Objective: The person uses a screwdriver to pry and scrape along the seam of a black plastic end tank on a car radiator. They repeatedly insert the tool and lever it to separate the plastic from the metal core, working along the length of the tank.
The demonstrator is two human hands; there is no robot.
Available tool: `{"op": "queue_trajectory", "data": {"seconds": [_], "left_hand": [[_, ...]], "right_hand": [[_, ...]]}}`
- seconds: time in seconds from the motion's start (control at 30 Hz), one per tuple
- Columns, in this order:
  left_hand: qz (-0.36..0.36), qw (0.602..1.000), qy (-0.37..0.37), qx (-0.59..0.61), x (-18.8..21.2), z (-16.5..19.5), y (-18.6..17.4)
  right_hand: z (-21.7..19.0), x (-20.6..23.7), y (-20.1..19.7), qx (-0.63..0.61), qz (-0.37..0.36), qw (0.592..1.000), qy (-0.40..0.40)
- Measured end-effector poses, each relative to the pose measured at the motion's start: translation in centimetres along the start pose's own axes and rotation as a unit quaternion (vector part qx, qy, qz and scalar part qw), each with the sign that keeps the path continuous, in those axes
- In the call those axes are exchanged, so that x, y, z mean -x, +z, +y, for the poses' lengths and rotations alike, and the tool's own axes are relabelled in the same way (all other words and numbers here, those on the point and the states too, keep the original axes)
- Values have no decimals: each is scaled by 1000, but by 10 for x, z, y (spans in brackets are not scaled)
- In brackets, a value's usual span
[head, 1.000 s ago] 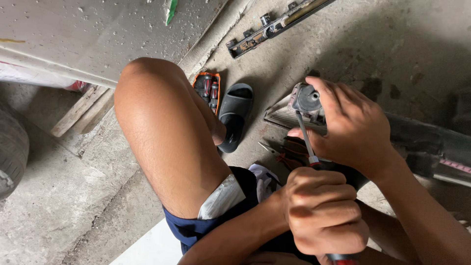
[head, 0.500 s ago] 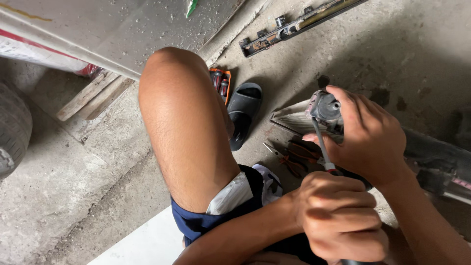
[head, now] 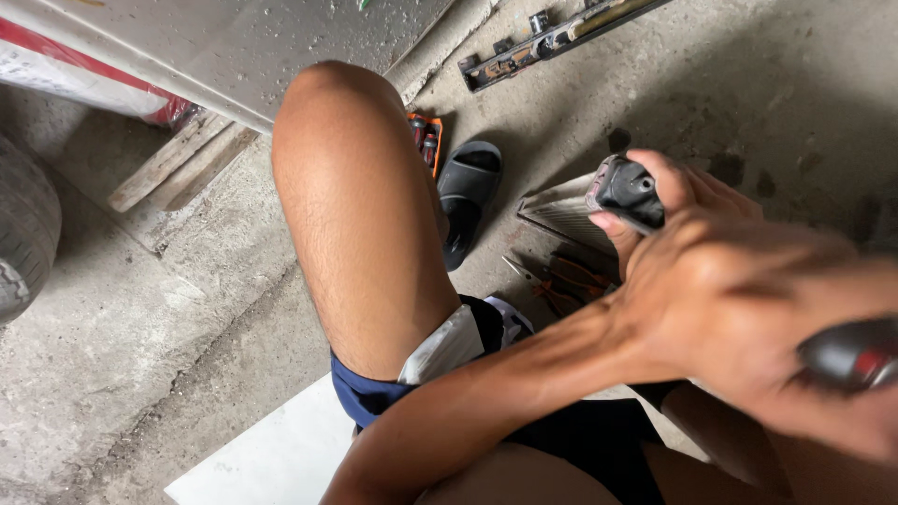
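Left hand [head: 739,309] is closed around a dark handle with a red mark [head: 856,353]; the hand is blurred, and the handle's butt end shows just past the knuckles at the right of the fist. Right hand [head: 669,201] sits just beyond and above the left fist, fingers wrapped over a small dark grey and black part [head: 625,190], so it too is closed in a grip. A thin shaft appears to run from the part toward the left fist, but blur hides most of it; whether it joins the handle I cannot tell.

Directly under the right-hand grip lies a flat pale metal panel [head: 561,210] on the concrete floor [head: 122,318]. Just below that grip, between it and the thigh, pliers with red-orange handles [head: 552,285] rest on the floor. Left of both grips, the raised bare knee [head: 355,187]. Beyond the knee, well clear of the hands, a black slide sandal [head: 468,201], and beside it an orange-edged case of tools [head: 423,138]. Far above the grips, a long metal rail [head: 552,37] lies on the floor. A white board [head: 271,458] lies low left of the forearm.
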State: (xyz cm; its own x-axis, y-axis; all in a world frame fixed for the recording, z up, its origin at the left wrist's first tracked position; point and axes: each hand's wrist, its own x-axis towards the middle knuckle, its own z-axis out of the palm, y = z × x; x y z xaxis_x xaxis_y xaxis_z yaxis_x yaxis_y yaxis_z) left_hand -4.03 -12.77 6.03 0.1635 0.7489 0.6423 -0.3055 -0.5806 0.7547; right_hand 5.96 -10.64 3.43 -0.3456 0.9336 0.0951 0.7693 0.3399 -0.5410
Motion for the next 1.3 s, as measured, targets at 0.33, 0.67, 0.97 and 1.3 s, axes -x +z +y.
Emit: {"op": "queue_trajectory", "data": {"seconds": [0.33, 0.67, 0.97, 1.3], "left_hand": [[101, 989, -86, -58, -45, -18, -22], [116, 988, -92, -52, -59, -16, -18], [155, 984, -86, 31, -47, 6, -37], [259, 954, 30, 147, -17, 69, -47]], "right_hand": [[31, 26, 11, 91, -5, 995, 38], [23, 23, -1, 111, -9, 993, 43], [7, 15, -34, 118, -18, 992, 27], [-24, 7, -59, 21, -11, 1000, 20]]}}
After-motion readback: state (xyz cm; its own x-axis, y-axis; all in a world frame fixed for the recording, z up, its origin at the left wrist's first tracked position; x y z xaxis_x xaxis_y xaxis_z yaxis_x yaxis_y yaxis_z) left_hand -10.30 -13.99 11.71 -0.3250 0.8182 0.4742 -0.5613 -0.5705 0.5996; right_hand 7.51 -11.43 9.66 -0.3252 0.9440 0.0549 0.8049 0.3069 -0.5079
